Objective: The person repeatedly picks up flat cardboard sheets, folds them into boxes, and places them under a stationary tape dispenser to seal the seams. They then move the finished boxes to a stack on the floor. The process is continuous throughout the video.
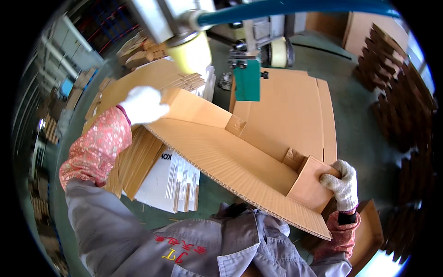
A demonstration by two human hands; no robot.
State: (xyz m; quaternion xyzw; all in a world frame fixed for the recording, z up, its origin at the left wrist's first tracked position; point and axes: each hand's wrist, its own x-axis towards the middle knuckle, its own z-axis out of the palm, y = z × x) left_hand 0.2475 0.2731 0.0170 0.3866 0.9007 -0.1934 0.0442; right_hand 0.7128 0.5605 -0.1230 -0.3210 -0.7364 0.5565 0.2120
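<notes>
A partly folded brown cardboard box (pixel 221 147) spans the space in front of me, tilted down toward the right. My left hand (pixel 144 105), in a white glove, is closed at the box's upper left end, by a raised flap; its fingertips are partly hidden. In a knitted glove, my right hand (pixel 342 184) grips the folded-up end panel at the right, thumb on the outside. Beyond the box's far edge a wide cardboard panel (pixel 286 115) lies flat. Above it hangs a green machine plate (pixel 247 79).
A machine head with a yellow cylinder (pixel 191 53) and a blue hose (pixel 295 10) reaches over from above. Flat cardboard sheets (pixel 138 157) and white printed sheets (pixel 159 184) are stacked at the left. Tall cardboard stacks (pixel 397 101) stand at the right. An open carton (pixel 369 231) is at lower right.
</notes>
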